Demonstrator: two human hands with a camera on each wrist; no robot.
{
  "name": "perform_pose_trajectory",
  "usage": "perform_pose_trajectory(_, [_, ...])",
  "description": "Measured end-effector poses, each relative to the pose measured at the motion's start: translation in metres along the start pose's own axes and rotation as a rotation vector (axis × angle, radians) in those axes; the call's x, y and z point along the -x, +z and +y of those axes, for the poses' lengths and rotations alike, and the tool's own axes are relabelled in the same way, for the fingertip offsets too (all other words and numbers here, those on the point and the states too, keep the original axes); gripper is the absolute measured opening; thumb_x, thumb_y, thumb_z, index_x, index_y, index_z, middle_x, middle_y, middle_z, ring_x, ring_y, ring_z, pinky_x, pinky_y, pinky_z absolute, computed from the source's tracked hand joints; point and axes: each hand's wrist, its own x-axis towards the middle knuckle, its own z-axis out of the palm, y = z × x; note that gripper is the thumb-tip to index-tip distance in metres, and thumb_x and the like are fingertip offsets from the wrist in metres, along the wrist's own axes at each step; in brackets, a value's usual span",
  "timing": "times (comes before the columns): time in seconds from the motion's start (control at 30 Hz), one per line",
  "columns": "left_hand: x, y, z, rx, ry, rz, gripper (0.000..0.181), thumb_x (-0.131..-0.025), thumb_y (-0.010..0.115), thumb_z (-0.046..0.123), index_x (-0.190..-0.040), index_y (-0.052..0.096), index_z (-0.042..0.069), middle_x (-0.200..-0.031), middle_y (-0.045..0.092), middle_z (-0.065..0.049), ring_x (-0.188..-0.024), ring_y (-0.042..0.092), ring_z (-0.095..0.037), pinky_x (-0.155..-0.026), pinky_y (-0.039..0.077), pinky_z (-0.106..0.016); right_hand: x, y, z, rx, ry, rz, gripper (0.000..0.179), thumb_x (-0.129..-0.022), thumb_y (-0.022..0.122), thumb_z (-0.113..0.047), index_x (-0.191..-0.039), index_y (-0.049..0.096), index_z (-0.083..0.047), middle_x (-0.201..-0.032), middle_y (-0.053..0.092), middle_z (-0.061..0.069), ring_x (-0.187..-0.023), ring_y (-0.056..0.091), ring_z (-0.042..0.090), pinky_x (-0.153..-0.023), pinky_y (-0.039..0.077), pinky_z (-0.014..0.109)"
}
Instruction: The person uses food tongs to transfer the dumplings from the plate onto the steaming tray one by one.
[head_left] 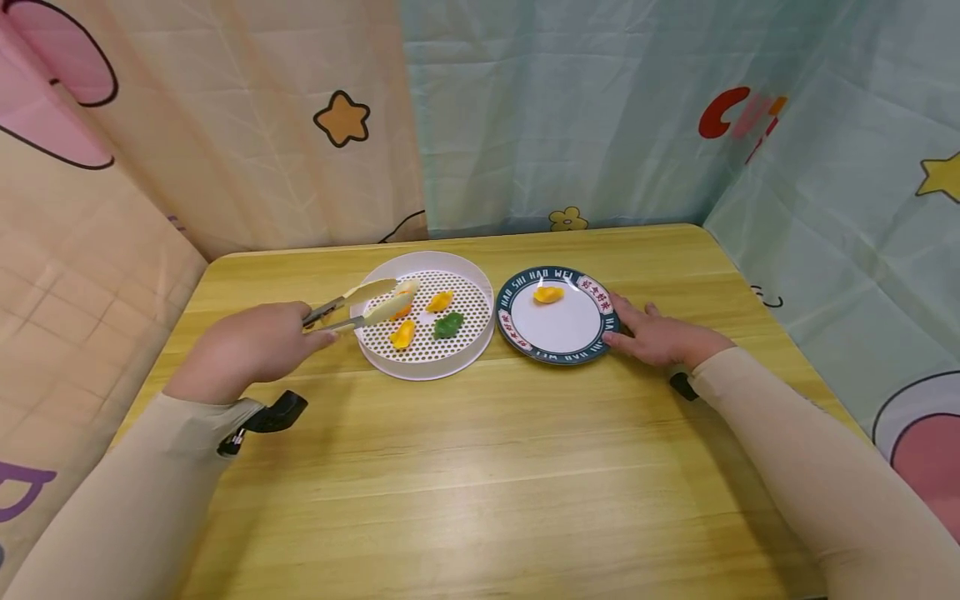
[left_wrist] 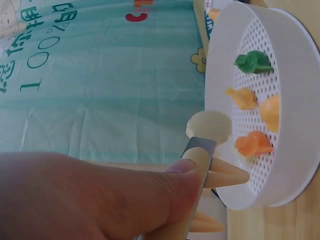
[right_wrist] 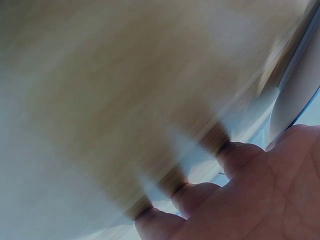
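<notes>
My left hand (head_left: 255, 342) grips a pair of tongs (left_wrist: 197, 155) with cream-coloured tips. The tips are spread apart over the left side of a white round perforated steamer basket (head_left: 423, 371). Just by them lies an orange toy dumpling (left_wrist: 253, 144), partly hidden in the head view. A green dumpling (head_left: 448, 325) and two yellow dumplings (head_left: 402, 334) also lie in the basket. My right hand (head_left: 660, 337) touches the right rim of a white plate (head_left: 555, 329) with a dark green patterned border. One yellow dumpling (head_left: 548, 294) sits near the plate's far side.
The basket and plate stand side by side on a wooden table (head_left: 480, 467). A printed curtain (head_left: 555, 125) hangs behind the table's far edge and along both sides. A black wrist strap piece (head_left: 277, 412) hangs below my left wrist.
</notes>
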Motion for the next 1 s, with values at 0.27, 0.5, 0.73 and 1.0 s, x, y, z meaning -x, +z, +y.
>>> perform_pose_trajectory(0.27, [-0.012,0.013,0.054,0.165,0.144,0.103,0.060,-0.105,0.051,0.061,-0.128,0.059,0.006,-0.093,0.061,-0.009,-0.080,0.058,-0.024,-0.066,0.046,-0.038,-0.002,0.001,0.002,-0.005,-0.003,0.004,0.097,-0.103,0.038,-0.073,-0.168,-0.012,-0.022,-0.177,-0.002,0.019,-0.153,-0.009,0.067,-0.118,0.009,0.080])
perform_pose_trajectory(0.5, [-0.046,0.038,0.119,0.229,0.249,0.067,0.052,-0.107,0.049,0.058,-0.113,0.063,0.007,-0.091,0.062,-0.008,-0.081,0.060,-0.025,-0.073,0.049,-0.041,-0.002,0.002,0.000,-0.007,0.003,0.006,0.097,-0.104,0.041,-0.071,-0.169,-0.010,-0.020,-0.177,-0.001,0.019,-0.153,-0.008,0.066,-0.119,0.010,0.079])
perform_pose_trajectory(0.73, [-0.072,0.054,0.168,0.216,0.133,0.019,0.057,-0.104,0.048,0.065,-0.106,0.063,0.010,-0.088,0.061,-0.008,-0.071,0.057,-0.022,-0.061,0.046,-0.036,-0.001,0.002,-0.003,-0.004,-0.012,0.011,0.097,-0.104,0.040,-0.071,-0.169,-0.010,-0.017,-0.176,0.000,0.021,-0.152,-0.007,0.069,-0.119,0.010,0.078])
perform_pose_trajectory(1.0, [-0.087,0.054,0.183,0.196,0.107,-0.035,0.056,-0.105,0.049,0.064,-0.096,0.067,0.012,-0.082,0.056,-0.005,-0.066,0.053,-0.019,-0.059,0.043,-0.034,0.000,0.001,-0.003,0.007,-0.002,0.014,0.097,-0.104,0.039,-0.071,-0.169,-0.009,-0.017,-0.176,0.000,0.021,-0.152,-0.006,0.068,-0.119,0.012,0.079])
